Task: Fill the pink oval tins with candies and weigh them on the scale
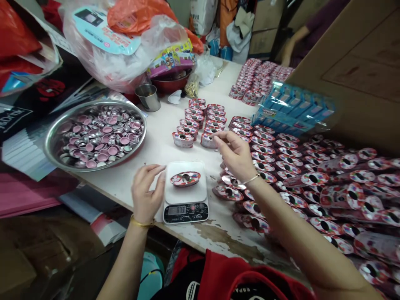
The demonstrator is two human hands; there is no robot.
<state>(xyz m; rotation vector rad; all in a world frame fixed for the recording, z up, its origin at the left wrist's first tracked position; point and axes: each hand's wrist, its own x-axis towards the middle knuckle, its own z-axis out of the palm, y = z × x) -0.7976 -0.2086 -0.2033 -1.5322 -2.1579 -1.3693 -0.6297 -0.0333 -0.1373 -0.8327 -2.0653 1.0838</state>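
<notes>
One small red-and-white oval-topped carton (185, 178), with a round hole in its top, stands on the white plate of a digital kitchen scale (186, 212). My left hand (146, 191) is just left of the scale, thumb and fingers apart, holding nothing. My right hand (234, 154) hovers beyond the scale to the right, fingers bent and slightly parted, with nothing visible between them. Its fingertips are close to the front carton (208, 141) of two short rows; whether they touch it I cannot tell. More such cartons (289, 160) stand in dense rows under and beyond my right forearm.
At left, a wide metal bowl (50, 143) holds many small round pink-and-silver caps. Behind are a metal cup (148, 98) and plastic bags (121, 50). Blue wrapped boxes (290, 108) and a large cardboard box (353, 71) stand at right. Another person's arm (295, 41) reaches in at the back.
</notes>
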